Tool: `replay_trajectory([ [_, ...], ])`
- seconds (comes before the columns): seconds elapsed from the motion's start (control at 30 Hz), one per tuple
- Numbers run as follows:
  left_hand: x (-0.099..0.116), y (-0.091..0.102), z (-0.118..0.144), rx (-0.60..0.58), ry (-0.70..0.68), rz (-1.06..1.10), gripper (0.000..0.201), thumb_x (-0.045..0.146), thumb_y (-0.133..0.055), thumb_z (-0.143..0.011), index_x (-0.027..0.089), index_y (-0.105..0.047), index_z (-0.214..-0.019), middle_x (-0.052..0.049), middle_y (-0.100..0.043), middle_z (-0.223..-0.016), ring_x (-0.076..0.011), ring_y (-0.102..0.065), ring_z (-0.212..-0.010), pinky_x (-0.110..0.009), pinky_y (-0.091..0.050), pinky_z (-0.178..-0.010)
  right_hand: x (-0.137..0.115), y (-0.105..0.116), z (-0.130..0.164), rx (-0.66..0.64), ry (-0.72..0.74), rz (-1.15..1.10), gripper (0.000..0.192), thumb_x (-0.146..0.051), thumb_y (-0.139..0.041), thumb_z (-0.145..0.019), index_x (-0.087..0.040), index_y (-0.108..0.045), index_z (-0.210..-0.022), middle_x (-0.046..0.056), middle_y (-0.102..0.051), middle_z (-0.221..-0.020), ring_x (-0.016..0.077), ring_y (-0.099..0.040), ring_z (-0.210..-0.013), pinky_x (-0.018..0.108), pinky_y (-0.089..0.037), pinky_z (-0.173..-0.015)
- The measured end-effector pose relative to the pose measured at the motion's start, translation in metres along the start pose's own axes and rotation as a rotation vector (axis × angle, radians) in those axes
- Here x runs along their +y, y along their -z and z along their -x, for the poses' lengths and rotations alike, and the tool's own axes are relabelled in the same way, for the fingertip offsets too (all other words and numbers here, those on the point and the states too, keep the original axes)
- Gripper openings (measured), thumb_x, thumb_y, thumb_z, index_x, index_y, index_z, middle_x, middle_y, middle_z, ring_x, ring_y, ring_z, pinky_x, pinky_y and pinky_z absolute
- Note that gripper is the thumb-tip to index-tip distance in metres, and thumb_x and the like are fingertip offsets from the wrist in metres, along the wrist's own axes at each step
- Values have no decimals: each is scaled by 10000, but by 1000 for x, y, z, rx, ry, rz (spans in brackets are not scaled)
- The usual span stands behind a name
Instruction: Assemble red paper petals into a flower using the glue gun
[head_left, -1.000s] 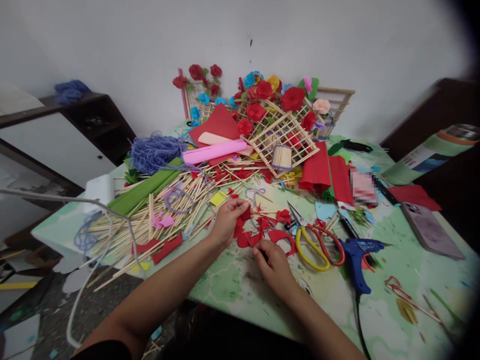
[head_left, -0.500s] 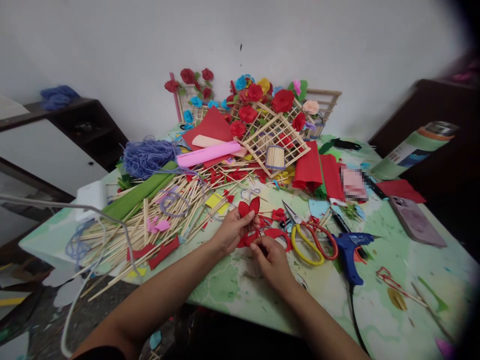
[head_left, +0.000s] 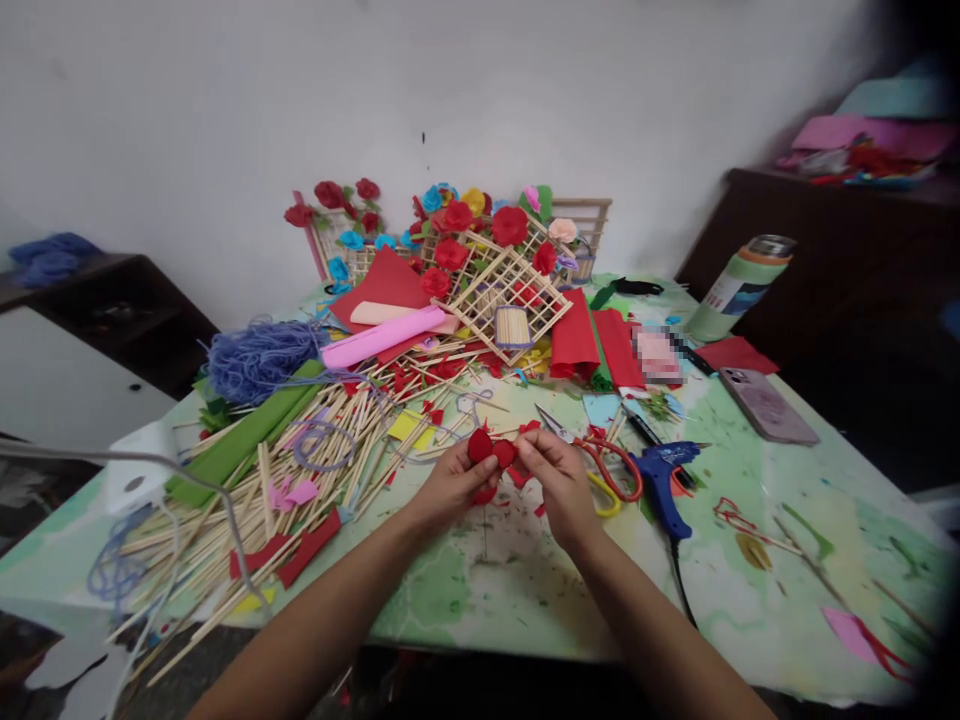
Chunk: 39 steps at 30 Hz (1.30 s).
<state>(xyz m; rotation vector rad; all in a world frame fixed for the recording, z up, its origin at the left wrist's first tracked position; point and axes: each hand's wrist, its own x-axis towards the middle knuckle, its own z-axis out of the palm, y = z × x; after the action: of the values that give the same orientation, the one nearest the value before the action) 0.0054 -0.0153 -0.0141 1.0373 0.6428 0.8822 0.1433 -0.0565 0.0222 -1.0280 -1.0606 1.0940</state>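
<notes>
Both hands on the petals now!
Right hand (head_left: 559, 480) has come up to join left hand (head_left: 450, 482), both pinching red petals (head_left: 491, 450).

Soft even light, dark warped corners

The red paper petals (head_left: 491, 450) are small and rounded, pinched together between the left hand (head_left: 450, 485) and the right hand (head_left: 559, 480), raised a little above more red scraps lying under the fingers.
</notes>
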Motion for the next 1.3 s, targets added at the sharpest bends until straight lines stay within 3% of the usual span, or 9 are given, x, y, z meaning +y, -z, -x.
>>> replay_trajectory([
  [0.2, 1, 0, 1, 9, -13, -36, 340, 431, -724, -691, 143, -551, -738, 23, -514, -555, -69, -419, -492, -222, -294, -503, 3, -3, 1, 18, 33, -42, 321, -492, -554, -784, -187, -563, -684, -11, -522, -569, 122, -479, -549, 249, -409, -534],
  [0.4, 4, -3, 1, 13, 9, 25, 342, 405, -749, -666, 139, -549, -742, 26, -514, -537, -61, -412, -473, -212, -289, -493, 6, -2, -1, 10, 5, -72, 247, -412, -607, -757, -188, -560, -665, -23, -525, -574, 111, -461, -546, 243, -392, -539],
  [0.7, 10, -5, 4, 0, 37, 99, 345, 419, -749, -657, 127, -587, -743, 31, -472, -495, -54, -364, -453, -213, -261, -483, 2, -9, -6, -29, -253, -393, 95, -250, -615, -666, -169, -570, -648, -32, -513, -551, 79, -437, -486, 217, -343, -499],
  [0.87, 8, -3, 4, -23, 41, 106, 345, 433, -726, -680, 119, -588, -716, 41, -409, -485, -51, -308, -455, -221, -231, -478, 6, -14, -9, 2, -279, -334, 152, -291, -628, -679, -168, -550, -636, -39, -488, -533, 73, -397, -478, 216, -329, -496],
  [1.0, 7, -3, 4, 17, 39, 142, 345, 410, -744, -666, 145, -526, -692, 67, -354, -467, -50, -293, -445, -214, -228, -471, 16, -15, -5, 125, -51, -64, 137, -310, -592, -748, -179, -554, -746, -19, -521, -633, 109, -459, -571, 255, -401, -581],
  [1.13, 9, -5, 4, 30, 43, 122, 370, 416, -754, -651, 143, -506, -678, 67, -371, -464, -47, -307, -443, -203, -243, -465, 16, -13, 3, 343, 493, 487, 153, -226, -581, -794, -206, -580, -945, 38, -540, -887, 174, -510, -833, 345, -429, -768],
  [1.2, 10, -5, 5, 35, 40, 105, 383, 423, -760, -639, 137, -508, -671, 63, -387, -468, -47, -322, -443, -199, -251, -461, 13, -12, 7, 338, 698, 702, 136, -177, -573, -801, -215, -611, -926, 47, -515, -929, 189, -495, -888, 370, -417, -798],
  [1.3, 9, -5, 4, 28, 23, 100, 402, 425, -772, -619, 137, -492, -635, 66, -375, -459, -43, -313, -429, -196, -238, -443, 10, -12, 10, 305, 767, 806, 122, -142, -556, -812, -212, -629, -879, 52, -500, -953, 197, -490, -910, 387, -412, -803],
])
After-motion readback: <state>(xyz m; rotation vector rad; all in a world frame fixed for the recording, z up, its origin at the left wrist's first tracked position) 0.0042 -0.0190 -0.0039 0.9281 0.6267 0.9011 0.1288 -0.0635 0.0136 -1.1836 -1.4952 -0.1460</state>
